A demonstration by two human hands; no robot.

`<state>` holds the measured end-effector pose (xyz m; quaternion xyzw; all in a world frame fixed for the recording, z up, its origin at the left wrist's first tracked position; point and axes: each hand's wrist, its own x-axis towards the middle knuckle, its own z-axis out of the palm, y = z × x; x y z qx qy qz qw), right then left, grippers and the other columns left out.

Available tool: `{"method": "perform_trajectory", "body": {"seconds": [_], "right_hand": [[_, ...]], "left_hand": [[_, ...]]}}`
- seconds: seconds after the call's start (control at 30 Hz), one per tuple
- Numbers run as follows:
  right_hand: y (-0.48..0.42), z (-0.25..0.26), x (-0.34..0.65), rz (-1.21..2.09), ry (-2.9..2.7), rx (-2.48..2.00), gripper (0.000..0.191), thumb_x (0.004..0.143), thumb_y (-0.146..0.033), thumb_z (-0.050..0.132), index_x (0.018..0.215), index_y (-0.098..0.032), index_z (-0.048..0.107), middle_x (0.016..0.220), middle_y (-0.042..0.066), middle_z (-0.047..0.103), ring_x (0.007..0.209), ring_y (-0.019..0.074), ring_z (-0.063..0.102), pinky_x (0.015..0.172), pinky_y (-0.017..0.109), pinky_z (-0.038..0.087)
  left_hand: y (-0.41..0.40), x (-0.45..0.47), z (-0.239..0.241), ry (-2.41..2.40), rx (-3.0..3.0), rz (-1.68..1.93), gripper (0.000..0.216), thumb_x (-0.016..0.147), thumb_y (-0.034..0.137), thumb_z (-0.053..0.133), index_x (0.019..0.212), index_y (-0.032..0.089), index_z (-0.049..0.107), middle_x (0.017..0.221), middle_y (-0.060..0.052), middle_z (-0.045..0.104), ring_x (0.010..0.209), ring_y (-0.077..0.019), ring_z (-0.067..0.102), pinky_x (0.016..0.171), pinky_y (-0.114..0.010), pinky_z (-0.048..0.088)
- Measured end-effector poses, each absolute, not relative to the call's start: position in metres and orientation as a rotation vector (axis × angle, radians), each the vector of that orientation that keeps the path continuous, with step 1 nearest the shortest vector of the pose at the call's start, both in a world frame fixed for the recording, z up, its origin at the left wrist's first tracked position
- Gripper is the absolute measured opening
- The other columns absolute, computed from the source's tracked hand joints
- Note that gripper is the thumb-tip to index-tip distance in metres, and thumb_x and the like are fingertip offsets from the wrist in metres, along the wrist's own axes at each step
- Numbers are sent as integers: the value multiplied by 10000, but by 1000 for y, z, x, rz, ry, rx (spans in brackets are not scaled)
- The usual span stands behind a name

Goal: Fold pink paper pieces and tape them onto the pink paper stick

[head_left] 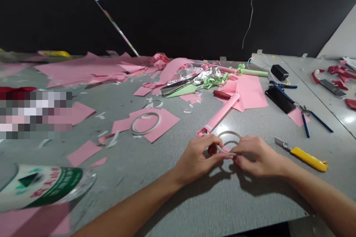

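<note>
Here, in the head view, both bare hands meet over the near part of a grey tabletop (139, 200). Between them is a thin, pale round roll of tape (226, 152), tilted above the surface. The left hand (198, 155) has thumb and fingers closed on the roll's left side; the right hand (257, 155) pinches its right side the same way. A bit of pink shows by the fingertips (too small and covered to make out fully).

Just beyond the hands lies a slim pink paper tube (221, 114), slanting away to the far right. To the left, a second pale tape ring (146, 133) rests on a pink rectangular sheet of paper (164, 124). Right of the right hand is a yellow-handled utility knife (308, 159), its blade out; farther off sit blue-handled metal pliers (319, 120). At near left lies a clear plastic bottle with a white and green label (47, 185).
</note>
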<state>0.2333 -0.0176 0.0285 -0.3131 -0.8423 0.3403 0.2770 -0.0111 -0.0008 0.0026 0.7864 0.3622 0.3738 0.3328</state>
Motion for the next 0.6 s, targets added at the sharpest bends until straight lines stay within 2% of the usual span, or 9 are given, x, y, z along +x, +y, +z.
{"method": "perform_trajectory", "body": {"seconds": [0.07,0.17,0.27,0.37,0.5,0.6], "right_hand": [[-19,29,235,977,-2233,-833,271,938,-109,542,1020,-177,791,809,34,745,722,160,625,719,298,483],[-16,32,239,1073,-2127,-784,274,944,-125,564,1065,-177,805,863,55,769,790,180,668,777,323,531],[-12,35,242,1130,-2029,-750,216,933,-154,601,988,-180,808,847,62,763,847,203,682,822,351,548],[-12,38,243,1290,-2008,-791,234,954,-172,577,912,-172,807,778,50,750,777,188,676,786,339,547],[-17,40,237,1373,-1979,-915,256,942,-167,563,817,-159,786,713,40,733,674,167,660,683,301,541],[-20,38,232,1314,-1965,-971,255,912,-158,554,741,-171,743,650,25,708,652,166,657,665,296,537]], "left_hand": [[1,-14,3,930,2012,954,301,940,462,778,851,187,694,731,13,679,649,-142,596,663,-268,464],[4,-18,2,889,1881,905,335,940,502,733,839,186,688,718,-1,650,652,-156,570,637,-279,448],[5,-21,3,855,1711,876,360,966,519,672,833,185,675,686,1,602,611,-150,536,574,-268,421],[4,-21,7,876,1710,876,287,1019,432,613,930,186,730,655,13,604,576,-141,540,551,-253,424],[-2,-19,11,912,2046,946,221,1056,270,574,1090,208,783,762,-1,738,630,-134,624,638,-253,476],[-7,-14,10,891,2250,1042,163,1050,316,655,1079,192,757,838,-11,772,651,-130,631,660,-251,489]]}}
